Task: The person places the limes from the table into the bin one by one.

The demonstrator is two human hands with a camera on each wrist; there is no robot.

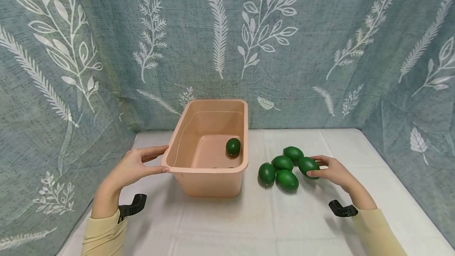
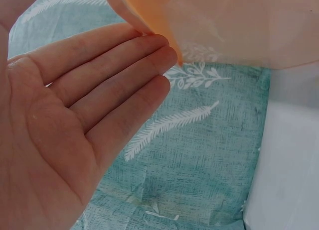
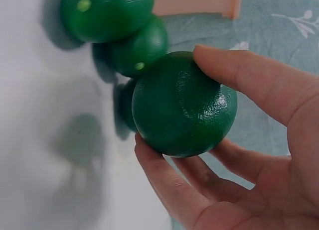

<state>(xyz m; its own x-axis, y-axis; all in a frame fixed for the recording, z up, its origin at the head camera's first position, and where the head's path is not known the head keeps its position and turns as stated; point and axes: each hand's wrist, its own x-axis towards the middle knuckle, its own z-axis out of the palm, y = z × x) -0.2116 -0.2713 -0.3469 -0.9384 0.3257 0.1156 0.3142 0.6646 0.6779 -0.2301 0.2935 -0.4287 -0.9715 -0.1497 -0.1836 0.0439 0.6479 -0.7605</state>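
Observation:
My right hand (image 1: pixel 333 172) holds a dark green lime (image 3: pixel 182 108) between the thumb and the fingertips; a shadow falls on the cloth below it. Just left of it, several more limes (image 1: pixel 287 180) lie close together on the white table. My left hand (image 1: pixel 134 165) is at the near left corner of a peach plastic bin (image 1: pixel 213 183), its fingers nearly straight and touching the rim. Inside the bin, one lime (image 1: pixel 233 147) lies by the right wall. Slivers of green show behind the near rim, mostly hidden.
The white table (image 1: pixel 234 228) carries the bin left of centre and the loose limes to its right. A blue-green curtain (image 1: pixel 185 31) with white leaf prints encloses the back and both sides. Each wrist bears a black camera mount (image 1: pixel 133 205).

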